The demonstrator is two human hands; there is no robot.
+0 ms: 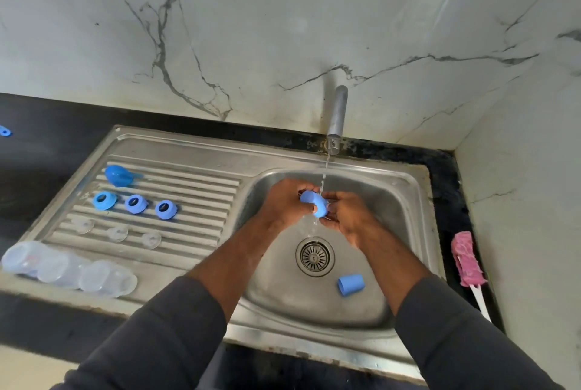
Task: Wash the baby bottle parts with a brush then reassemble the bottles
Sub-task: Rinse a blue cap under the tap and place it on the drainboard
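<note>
Both hands hold one blue bottle cap point(313, 202) over the sink basin point(386, 198), under a thin stream from the tap point(337, 117). My left hand point(284, 202) grips its left side and my right hand point(345, 216) grips its right side. A second blue cap point(351, 285) lies on the basin floor near the drain point(314, 256). On the ribbed drainboard point(201, 188) sit a third blue cap point(118, 175), three blue collar rings point(134, 203), three clear nipples point(117, 233) and three clear bottles point(67, 270). The pink bottle brush point(467, 267) lies on the counter at the right.
A black counter point(47, 144) surrounds the steel sink, with a small blue piece point(4, 131) at its far left edge. Marble wall panels point(283, 28) rise behind the tap and along the right side.
</note>
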